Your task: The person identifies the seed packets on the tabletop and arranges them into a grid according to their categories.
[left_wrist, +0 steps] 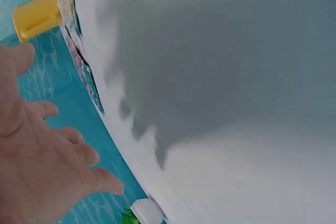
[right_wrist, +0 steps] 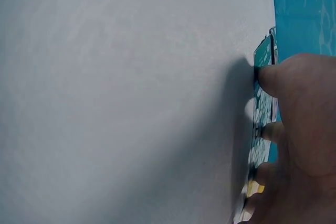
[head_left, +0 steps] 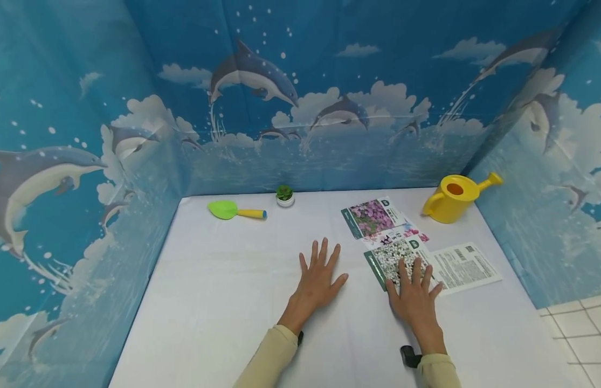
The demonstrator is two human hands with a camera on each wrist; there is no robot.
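My right hand [head_left: 415, 302] rests its spread fingers on the lower part of a seed packet with white flowers [head_left: 387, 257]. In the right wrist view its fingertips touch the packet's printed face. A packet with purple-pink flowers [head_left: 372, 216] lies behind, overlapping another flower packet [head_left: 408, 231] that is mostly covered. To the right, a packet lies with its printed text side [head_left: 467, 264] up, partly under the white-flower one. My left hand [head_left: 316, 283] is palm down with straight, spread fingers over the white table, left of the packets. Nothing is in it, and its shadow falls on the cloth in the left wrist view.
A yellow watering can [head_left: 448, 199] stands at the back right corner. Along the back edge are a small potted succulent [head_left: 284, 196] and a toy trowel [head_left: 225, 210] with a green blade. Dolphin-print curtains [head_left: 300, 156] border the white table [head_left: 222, 302] on its back and sides.
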